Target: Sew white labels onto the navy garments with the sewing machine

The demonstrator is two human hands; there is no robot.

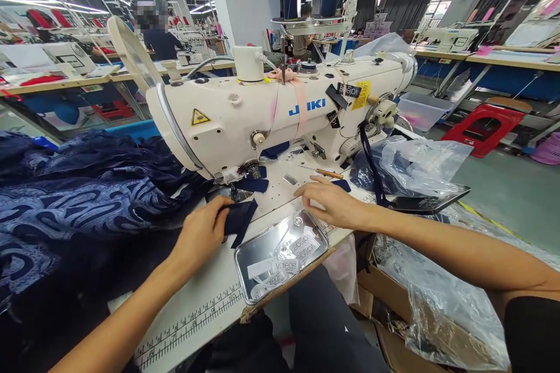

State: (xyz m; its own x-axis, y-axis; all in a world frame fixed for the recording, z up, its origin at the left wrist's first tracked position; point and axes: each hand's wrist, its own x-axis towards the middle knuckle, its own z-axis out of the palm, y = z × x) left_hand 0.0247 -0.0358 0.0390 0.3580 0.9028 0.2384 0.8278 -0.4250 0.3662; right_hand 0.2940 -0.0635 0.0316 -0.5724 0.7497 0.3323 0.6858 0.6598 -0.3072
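Observation:
My left hand (202, 232) pinches a navy fabric piece (240, 218) between thumb and fingers, just in front of the presser foot of a white sewing machine (236, 116). Part of that fabric is hidden behind the fingers. My right hand (329, 201) hovers over the machine bed at the far edge of a metal tray (256, 247), fingers loosely bent and apart, with nothing visible in them. White printed labels (284, 265) lie in the tray. Beyond the right fingertips rests a thin tool with a wooden handle (329, 173). Another navy strip (254, 185) lies beside the needle area.
Navy patterned lace fabric (100, 204) is heaped left of the machine. A printed ruler scale (192, 326) runs along the table's front edge. Plastic-wrapped material (406, 163) sits at the right, above a cardboard box (394, 303). A red stool (481, 128) stands farther right.

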